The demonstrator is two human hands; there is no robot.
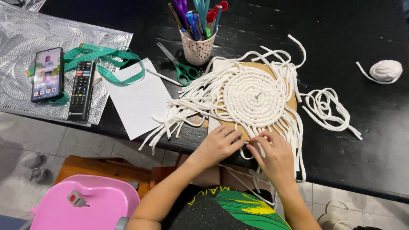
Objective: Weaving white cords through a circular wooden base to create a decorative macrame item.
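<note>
A flat round mat of coiled white cotton cord (254,97) lies on a light wooden board (291,103) near the front edge of the black worktop (349,38), with loose cord ends fanning out all around its rim. A small pin or nail stands at the centre of the coil, seemingly fixing it to the board.

The cord looks soft, light and limp, with no stiffness of its own; it should bend and knot easily and is not fragile, though loose strands would likely slip and tangle. The sensible place to take hold is a single strand close to the mat's edge, pinched between fingertips.

Both hands work at the near rim. The left hand (218,145) lies palm down, fingers curled and pointing toward the right, a ring on one finger. The right hand (275,155) faces it, fingers bent in a narrow pinch on the white strands (255,138); exactly which strand each hand grips is hard to make out. The fingertips almost meet, forearms rising from below.

Farther back stand a perforated cream pen cup (197,47) and green-handled scissors (181,68); a small ball of white cord (385,70) sits well to the right.
</note>
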